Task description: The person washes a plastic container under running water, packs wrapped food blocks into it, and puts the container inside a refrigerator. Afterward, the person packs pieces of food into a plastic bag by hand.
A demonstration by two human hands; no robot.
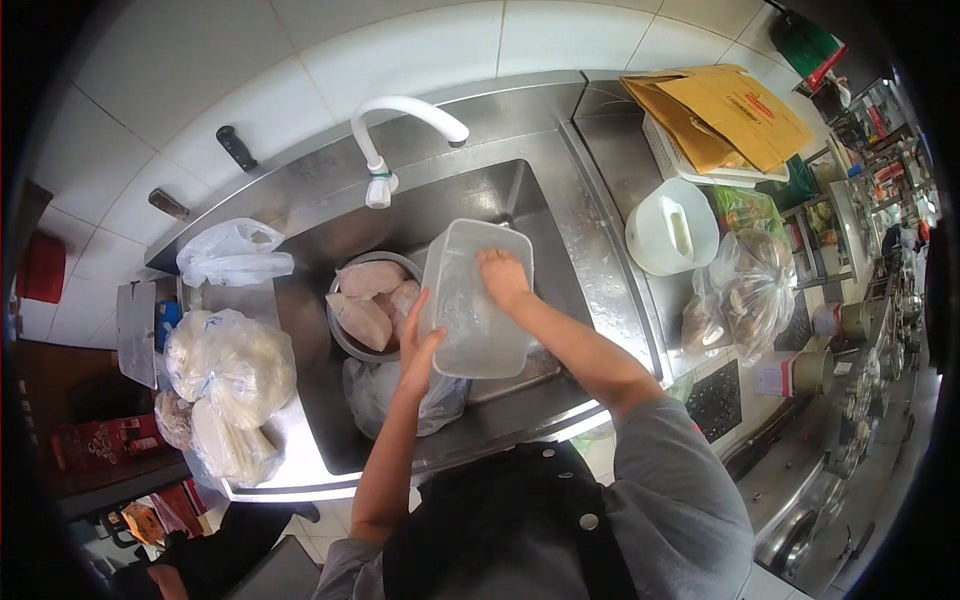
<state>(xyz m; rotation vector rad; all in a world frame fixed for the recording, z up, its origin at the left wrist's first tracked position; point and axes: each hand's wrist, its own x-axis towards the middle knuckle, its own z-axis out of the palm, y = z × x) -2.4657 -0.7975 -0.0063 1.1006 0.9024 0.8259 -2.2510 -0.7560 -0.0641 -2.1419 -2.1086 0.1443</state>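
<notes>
A translucent rectangular plastic container [468,345] is tilted over the sink [315,400], its open side facing me. My left hand [418,345] grips its left wall, thumb toward the rim. Inside the container is my right hand [503,278], fingers curled against the inner surface; whatever they hold, if anything, is hidden. To the left of the container, a round metal bowl [334,318] holds several pale pieces of raw meat [362,318] that look like chicken breast. Partly under my left forearm and the container lies a clear plastic bag [440,405] in the sink.
A white tap [375,165] arches over the sink's back edge. Filled plastic bags [230,365] crowd the left counter. On the right stand a white plastic jug [660,235], bagged food [755,290] and a white basket [665,150] under brown paper [735,115]. Two knife handles [236,148] show behind the sink.
</notes>
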